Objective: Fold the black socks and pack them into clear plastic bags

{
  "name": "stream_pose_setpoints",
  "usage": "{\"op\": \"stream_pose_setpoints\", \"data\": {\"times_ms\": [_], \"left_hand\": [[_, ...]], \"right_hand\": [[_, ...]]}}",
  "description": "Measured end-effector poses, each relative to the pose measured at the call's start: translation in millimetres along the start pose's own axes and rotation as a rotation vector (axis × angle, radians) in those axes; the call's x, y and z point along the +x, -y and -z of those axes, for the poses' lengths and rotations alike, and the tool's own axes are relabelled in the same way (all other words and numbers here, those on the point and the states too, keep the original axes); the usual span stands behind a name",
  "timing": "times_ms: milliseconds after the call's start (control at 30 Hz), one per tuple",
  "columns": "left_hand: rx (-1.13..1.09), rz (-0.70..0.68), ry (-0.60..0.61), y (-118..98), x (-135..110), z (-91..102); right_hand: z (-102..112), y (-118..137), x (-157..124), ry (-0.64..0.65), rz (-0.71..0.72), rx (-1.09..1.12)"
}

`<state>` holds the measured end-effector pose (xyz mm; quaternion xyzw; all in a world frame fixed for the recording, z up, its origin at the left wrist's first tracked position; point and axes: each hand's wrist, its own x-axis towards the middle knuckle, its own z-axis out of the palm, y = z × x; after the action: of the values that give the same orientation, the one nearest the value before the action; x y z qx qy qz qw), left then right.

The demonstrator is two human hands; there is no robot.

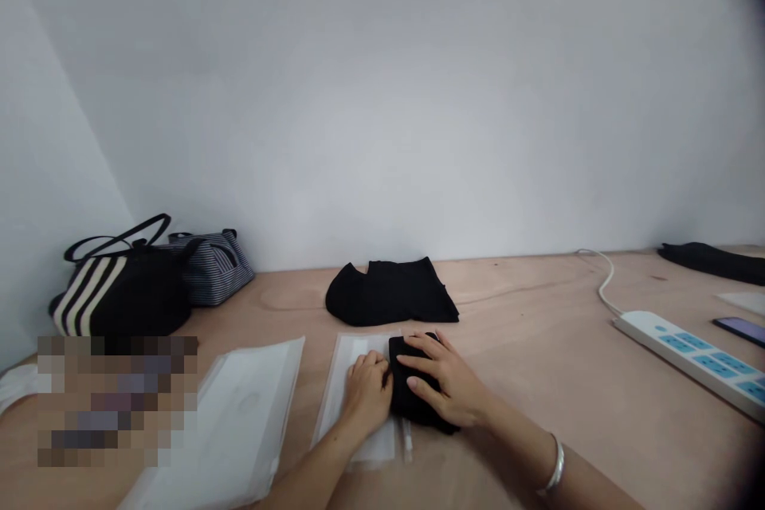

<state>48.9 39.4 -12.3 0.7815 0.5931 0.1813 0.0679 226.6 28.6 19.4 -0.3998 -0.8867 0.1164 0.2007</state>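
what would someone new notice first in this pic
The two bare hands at bottom centre stand out: the right hand rests on a folded black cloth, beside the left hand on a clear plastic sleeve. Behind them, a black garment lies on the wooden table, and a black-and-cream striped bag sits far left.

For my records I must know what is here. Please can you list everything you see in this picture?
Wooden table: one, pale brown, under the items.
Folded cloth: one, black, centre front.
Plastic sleeve: one, whitish, under left hand.
Plastic bag: one, whitish, left of sleeve.
Garment: one, black, behind the hands.
Striped handbag: one, black and cream, far left.
Striped bag: one, grey-blue, behind handbag.
Power strip: one, white and blue, right.
Phone: one, dark, right edge.
Left hand: one, on sleeve.
Right hand: one, on cloth, silver bangle on wrist.
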Motion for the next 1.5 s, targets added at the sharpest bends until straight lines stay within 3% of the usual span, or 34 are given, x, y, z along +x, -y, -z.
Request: {"op": "stream_pose_setpoints", "data": {"times_ms": [167, 300, 400, 567, 700, 800, 967, 1167, 1300, 1500], "left_hand": [[-0.043, 0.008, -0.029, 2.1, 3.2, -1.4], [-0.094, -0.013, -0.063, 0.5, 7.1, -1.0], [-0.11, -0.077, -0.076, -2.4, 7.3, 2.8], [-0.094, -0.325, -0.023, -4.0, 2.2, 23.5], [-0.043, -0.549, 0.069, -6.4, -3.9, 42.6], [0.015, -0.645, 0.07, -11.9, -10.6, 48.3], [-0.042, -0.6, -0.002, -8.7, -35.1, 44.1], [-0.009, -0.521, 0.158, 10.2, -53.8, 38.3], [-0.035, -0.584, 0.204, 8.1, -51.6, 41.1], [0.008, -0.559, 0.132, 12.6, -46.0, 34.2]], "right_hand": [[-2.1, -15.1, 16.2, 0.17, 0.012, 0.06], [-6.4, -17.0, 25.7, 0.237, -0.024, 0.061], [-18.1, -6.7, 31.7, 0.194, -0.073, 0.039], [-38.3, 21.2, 24.3, -0.063, -0.226, 0.084], [-20.4, 29.7, -4.9, -0.05, -0.112, 0.222], [0.7, 26.0, -28.0, -0.023, -0.07, 0.071], [10.5, 9.5, -44.2, 0.028, 0.11, -0.078], [4.7, -10.8, -32.5, 0.138, 0.282, -0.153], [-0.5, -14.1, -17.9, 0.178, 0.261, -0.164], [-19.0, -16.8, -14.7, 0.141, 0.092, -0.212]]}}
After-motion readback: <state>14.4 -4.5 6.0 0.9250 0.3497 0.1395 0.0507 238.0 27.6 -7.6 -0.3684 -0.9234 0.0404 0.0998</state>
